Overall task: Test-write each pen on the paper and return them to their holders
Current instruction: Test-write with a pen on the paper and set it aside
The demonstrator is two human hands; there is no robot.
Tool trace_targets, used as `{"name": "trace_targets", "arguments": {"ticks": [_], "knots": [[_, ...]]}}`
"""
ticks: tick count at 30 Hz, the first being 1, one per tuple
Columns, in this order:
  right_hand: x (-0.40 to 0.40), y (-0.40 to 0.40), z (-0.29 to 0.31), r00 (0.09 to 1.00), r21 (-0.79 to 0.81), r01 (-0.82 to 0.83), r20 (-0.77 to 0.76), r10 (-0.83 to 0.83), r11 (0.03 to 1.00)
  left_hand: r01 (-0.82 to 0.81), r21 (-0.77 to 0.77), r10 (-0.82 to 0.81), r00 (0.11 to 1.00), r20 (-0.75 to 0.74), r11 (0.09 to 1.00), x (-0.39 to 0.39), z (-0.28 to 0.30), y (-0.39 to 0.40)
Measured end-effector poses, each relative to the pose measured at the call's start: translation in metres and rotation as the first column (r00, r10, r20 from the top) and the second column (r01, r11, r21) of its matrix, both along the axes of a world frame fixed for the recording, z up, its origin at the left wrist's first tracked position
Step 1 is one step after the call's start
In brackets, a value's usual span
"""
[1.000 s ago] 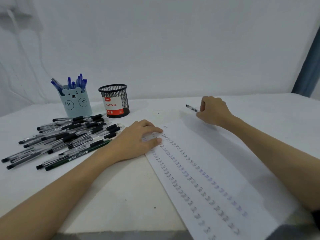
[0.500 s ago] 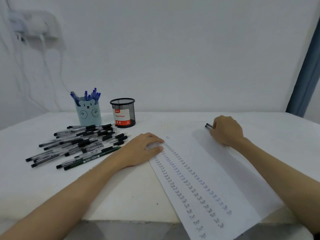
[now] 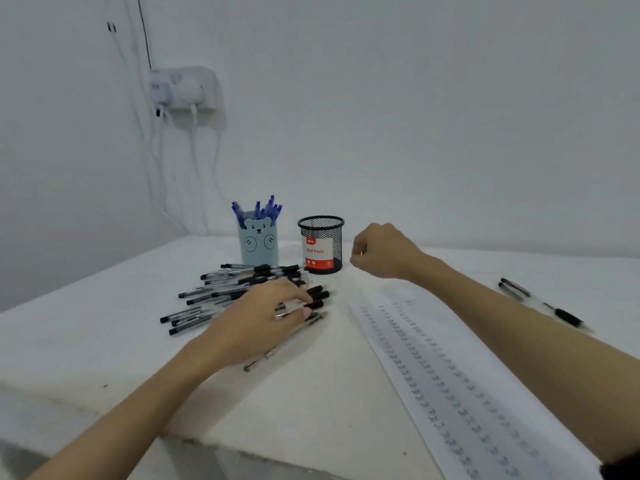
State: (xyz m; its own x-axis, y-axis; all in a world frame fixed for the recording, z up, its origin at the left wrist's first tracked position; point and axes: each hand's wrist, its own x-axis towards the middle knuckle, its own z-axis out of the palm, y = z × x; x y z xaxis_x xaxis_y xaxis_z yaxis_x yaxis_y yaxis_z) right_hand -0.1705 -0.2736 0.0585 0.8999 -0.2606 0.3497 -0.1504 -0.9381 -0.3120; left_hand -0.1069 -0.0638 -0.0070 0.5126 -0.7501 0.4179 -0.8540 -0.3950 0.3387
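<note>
- Left hand (image 3: 266, 318): fingers spread and nearly straight, laid flat across the near edge of the pen pile; whether a barrel is pinched cannot be told. Judged to be picking out the next pen to test.
- Right hand (image 3: 382, 252): loosely curled, apparently holding nothing, poised just beside the mesh holder.
- Pen pile (image 3: 225, 292): slim clear-barrelled pens with black caps, lying roughly parallel on the table (image 3: 104, 341).
- Mesh holder (image 3: 321, 244): black wire cylinder, red-and-white label, no pens visible; judged the destination for black pens.
- Bear holder (image 3: 258, 242): pale blue cylinder, bear face, blue pens upright.
- Paper (image 3: 450, 386): long white sheet, rows of test marks.
- Two pens (image 3: 540, 303): apart, right of paper.
</note>
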Motion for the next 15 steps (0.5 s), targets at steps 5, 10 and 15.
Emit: {"name": "trace_targets", "arguments": {"ticks": [5, 10, 15], "knots": [[0.030, 0.035, -0.029, 0.974, -0.034, -0.181, -0.145, 0.175, 0.983, -0.049, -0.008, 0.049, 0.999, 0.008, 0.999, 0.013, -0.016, 0.028], [0.037, 0.043, -0.043, 0.973, -0.129, -0.190, -0.156, 0.169, 0.973, -0.061, -0.017, 0.061, 0.998, 0.024, 0.998, 0.015, -0.022, 0.025], [0.042, 0.035, -0.042, 0.963, -0.112, -0.201, -0.206, 0.176, 0.973, -0.037, -0.025, 0.037, 0.999, 0.030, 0.999, 0.014, -0.022, 0.025]]}}
